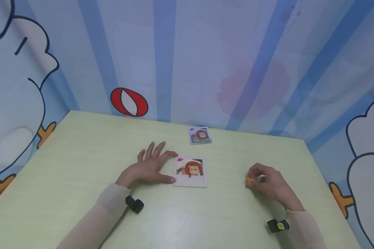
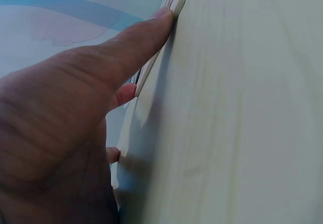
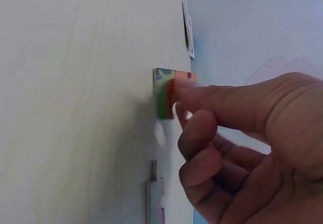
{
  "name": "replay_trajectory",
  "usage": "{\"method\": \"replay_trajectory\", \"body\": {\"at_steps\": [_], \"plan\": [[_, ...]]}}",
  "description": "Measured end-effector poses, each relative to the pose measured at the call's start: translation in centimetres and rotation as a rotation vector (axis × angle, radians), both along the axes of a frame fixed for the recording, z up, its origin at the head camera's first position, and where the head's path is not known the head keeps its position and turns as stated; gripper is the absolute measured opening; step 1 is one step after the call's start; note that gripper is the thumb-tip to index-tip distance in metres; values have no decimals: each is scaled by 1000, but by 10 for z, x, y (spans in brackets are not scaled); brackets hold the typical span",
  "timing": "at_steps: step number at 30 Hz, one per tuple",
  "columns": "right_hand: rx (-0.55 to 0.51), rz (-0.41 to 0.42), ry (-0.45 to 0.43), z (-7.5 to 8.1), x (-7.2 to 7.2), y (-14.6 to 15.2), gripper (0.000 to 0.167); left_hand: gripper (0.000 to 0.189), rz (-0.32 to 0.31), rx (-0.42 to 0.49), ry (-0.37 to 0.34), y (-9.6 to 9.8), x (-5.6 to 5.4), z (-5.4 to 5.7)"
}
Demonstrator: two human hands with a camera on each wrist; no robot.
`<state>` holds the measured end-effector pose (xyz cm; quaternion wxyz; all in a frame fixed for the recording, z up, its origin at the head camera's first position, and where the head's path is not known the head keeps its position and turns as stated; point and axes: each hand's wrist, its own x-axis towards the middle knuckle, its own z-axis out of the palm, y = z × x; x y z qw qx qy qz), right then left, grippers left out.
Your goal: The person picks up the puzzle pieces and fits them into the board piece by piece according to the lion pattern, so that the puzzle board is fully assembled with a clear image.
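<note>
A square puzzle board [image 1: 190, 181] with a lion picture lies in the middle of the table, its lower part plain white. My left hand [image 1: 149, 169] is at its left side, fingers spread. The thumb touches near the lower left corner and the index finger the upper left corner; the left wrist view shows the thumb [image 2: 146, 30] against the board's edge. Off to the right, my right hand [image 1: 269, 181] pinches a small puzzle piece [image 3: 164, 100], green and orange, between thumb and fingertips. Part of the piece is covered by the fingers.
Behind the board, near the back edge, lies a lion picture card [image 1: 200, 135]. In the right wrist view another cut-out piece [image 3: 155, 201] shows below the hand. A printed cloth backdrop [image 1: 193, 62] rises behind the pale yellow table [image 1: 96, 138].
</note>
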<state>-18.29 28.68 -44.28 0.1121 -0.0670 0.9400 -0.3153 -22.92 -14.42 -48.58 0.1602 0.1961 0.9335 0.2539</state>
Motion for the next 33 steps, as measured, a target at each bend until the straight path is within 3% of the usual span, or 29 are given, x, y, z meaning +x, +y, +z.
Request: {"method": "replay_trajectory", "body": {"at_steps": [3, 10, 19, 29, 33], "plan": [[-22, 13, 37, 1, -1, -2, 12, 93, -2, -2, 5, 0, 0, 0], [-136, 5, 38, 0, -4, -19, 22, 94, -5, 5, 2, -2, 1, 1], [-179, -11, 25, -5, -11, -50, 21, 93, -15, 21, 15, -1, 2, 2], [-249, 43, 37, -11, -16, -83, 17, 91, -27, 24, 6, 0, 4, 10], [-270, 68, 31, -13, -18, -96, 16, 91, -24, 22, 5, 0, 4, 9]]}}
